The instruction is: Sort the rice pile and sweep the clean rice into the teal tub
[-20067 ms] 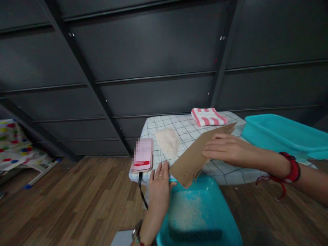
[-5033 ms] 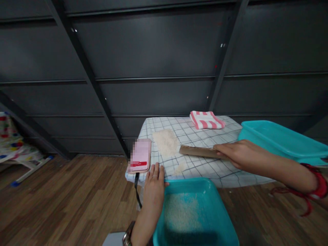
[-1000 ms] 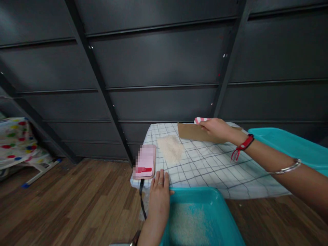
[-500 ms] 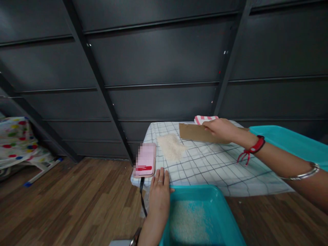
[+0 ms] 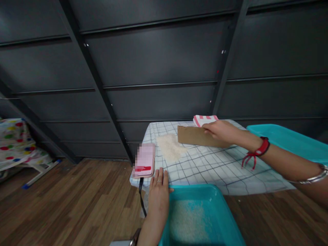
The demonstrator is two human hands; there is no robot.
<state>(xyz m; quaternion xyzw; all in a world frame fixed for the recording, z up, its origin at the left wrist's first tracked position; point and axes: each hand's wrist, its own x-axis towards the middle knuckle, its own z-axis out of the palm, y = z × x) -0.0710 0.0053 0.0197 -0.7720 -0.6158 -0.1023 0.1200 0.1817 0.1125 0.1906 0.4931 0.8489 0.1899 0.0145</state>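
Observation:
My right hand (image 5: 220,131) grips the top edge of a brown cardboard piece (image 5: 196,136), standing it on edge on the checked tablecloth (image 5: 210,164) just right of a pile of white rice (image 5: 170,147). My left hand (image 5: 159,194) holds the left rim of a teal tray (image 5: 222,218) that sits below the table's front edge, thumb hooked over the rim. The tray holds more rice (image 5: 188,222).
A pink phone (image 5: 145,160) with a black strap lies at the table's left front corner. A red-and-white striped cloth (image 5: 203,119) sits at the back. A second teal tray (image 5: 289,140) is on the right. Dark metal panels stand behind; wood floor lies around.
My right hand has slid the upright cardboard slightly nearer and leftward, up against the rice pile. My left hand stays on the tray rim.

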